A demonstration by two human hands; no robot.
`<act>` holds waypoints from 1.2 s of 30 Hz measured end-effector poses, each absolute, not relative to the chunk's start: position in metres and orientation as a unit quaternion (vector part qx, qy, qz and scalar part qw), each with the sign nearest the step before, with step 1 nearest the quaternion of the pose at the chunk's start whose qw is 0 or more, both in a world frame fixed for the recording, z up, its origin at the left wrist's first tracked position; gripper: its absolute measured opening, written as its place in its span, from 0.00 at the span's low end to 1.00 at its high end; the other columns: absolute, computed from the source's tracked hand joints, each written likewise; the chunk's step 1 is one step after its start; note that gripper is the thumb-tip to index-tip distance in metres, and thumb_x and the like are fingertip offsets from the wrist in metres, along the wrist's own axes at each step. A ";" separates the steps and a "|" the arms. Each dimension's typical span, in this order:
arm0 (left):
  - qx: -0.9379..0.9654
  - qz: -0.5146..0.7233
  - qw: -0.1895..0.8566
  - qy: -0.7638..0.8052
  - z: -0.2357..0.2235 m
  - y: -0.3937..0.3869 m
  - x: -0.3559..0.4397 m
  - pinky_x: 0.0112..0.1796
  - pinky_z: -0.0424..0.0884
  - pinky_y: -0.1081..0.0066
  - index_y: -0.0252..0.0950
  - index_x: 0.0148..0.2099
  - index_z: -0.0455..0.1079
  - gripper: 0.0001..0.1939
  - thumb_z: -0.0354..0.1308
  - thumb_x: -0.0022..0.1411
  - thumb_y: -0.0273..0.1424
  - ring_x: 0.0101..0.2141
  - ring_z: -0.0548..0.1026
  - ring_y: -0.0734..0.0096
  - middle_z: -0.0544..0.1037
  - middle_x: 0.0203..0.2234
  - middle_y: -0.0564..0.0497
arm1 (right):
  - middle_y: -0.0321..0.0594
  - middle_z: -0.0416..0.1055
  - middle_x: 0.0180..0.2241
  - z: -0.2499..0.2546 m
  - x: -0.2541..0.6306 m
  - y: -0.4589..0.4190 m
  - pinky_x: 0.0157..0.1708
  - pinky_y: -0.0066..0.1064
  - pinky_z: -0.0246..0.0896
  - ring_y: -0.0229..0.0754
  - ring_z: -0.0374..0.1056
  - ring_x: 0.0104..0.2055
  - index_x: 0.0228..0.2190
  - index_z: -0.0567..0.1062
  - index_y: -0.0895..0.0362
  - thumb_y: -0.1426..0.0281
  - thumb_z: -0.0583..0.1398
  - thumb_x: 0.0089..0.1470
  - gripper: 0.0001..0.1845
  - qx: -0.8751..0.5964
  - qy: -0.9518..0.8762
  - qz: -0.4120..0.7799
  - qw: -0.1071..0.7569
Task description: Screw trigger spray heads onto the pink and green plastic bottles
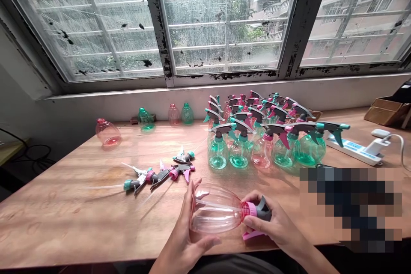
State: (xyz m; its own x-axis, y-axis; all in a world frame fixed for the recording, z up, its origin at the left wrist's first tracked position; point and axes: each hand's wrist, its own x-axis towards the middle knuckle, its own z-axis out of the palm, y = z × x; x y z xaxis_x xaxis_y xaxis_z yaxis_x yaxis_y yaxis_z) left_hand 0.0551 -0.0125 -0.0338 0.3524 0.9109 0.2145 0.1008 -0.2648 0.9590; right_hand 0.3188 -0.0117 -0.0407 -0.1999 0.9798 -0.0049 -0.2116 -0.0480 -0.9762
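Note:
A clear pink spray bottle (218, 209) lies sideways between my hands, just above the near part of the table. My left hand (184, 231) cups its base, with the fingers along the bottom and the thumb below. On the pink collar, my right hand (266, 218) closes its thumb and fingers round the neck and the grey spray head. A pink trigger points down under that hand, and a thin tube shows inside the bottle. Beyond my left hand lie several loose trigger spray heads (160, 175) with tubes, in pink, green and grey.
Several assembled spray bottles (238, 154) stand grouped at the back right. Headless bottles include a tilted pink one (109, 132) and a green one (187, 114) near the wall. A power strip (356, 150) and a cardboard box (385, 112) are on the right; a blurred patch covers something there.

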 end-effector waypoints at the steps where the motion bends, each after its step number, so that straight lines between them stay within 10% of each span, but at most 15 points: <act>1: 0.666 0.429 0.481 0.377 -0.033 -0.013 0.056 0.68 0.57 0.50 0.62 0.77 0.35 0.53 0.68 0.66 0.39 0.73 0.53 0.44 0.40 0.78 0.51 | 0.33 0.77 0.28 -0.041 0.319 -0.012 0.32 0.29 0.73 0.38 0.75 0.28 0.38 0.77 0.57 0.58 0.76 0.49 0.22 -0.398 -0.483 0.606 0.491; 27: 0.672 0.451 0.467 0.356 -0.034 -0.013 0.060 0.66 0.62 0.57 0.64 0.77 0.38 0.41 0.58 0.73 0.38 0.69 0.60 0.52 0.45 0.77 0.52 | 0.35 0.78 0.27 -0.043 0.319 -0.010 0.31 0.32 0.72 0.41 0.75 0.27 0.38 0.75 0.57 0.56 0.74 0.52 0.22 -0.381 -0.489 0.614 0.489; 36: 0.674 0.442 0.462 0.369 -0.033 -0.012 0.056 0.66 0.60 0.55 0.60 0.77 0.38 0.51 0.68 0.66 0.42 0.70 0.59 0.46 0.47 0.77 0.48 | 0.34 0.78 0.27 -0.041 0.317 -0.011 0.31 0.31 0.72 0.41 0.75 0.27 0.37 0.76 0.57 0.55 0.74 0.51 0.22 -0.389 -0.490 0.608 0.488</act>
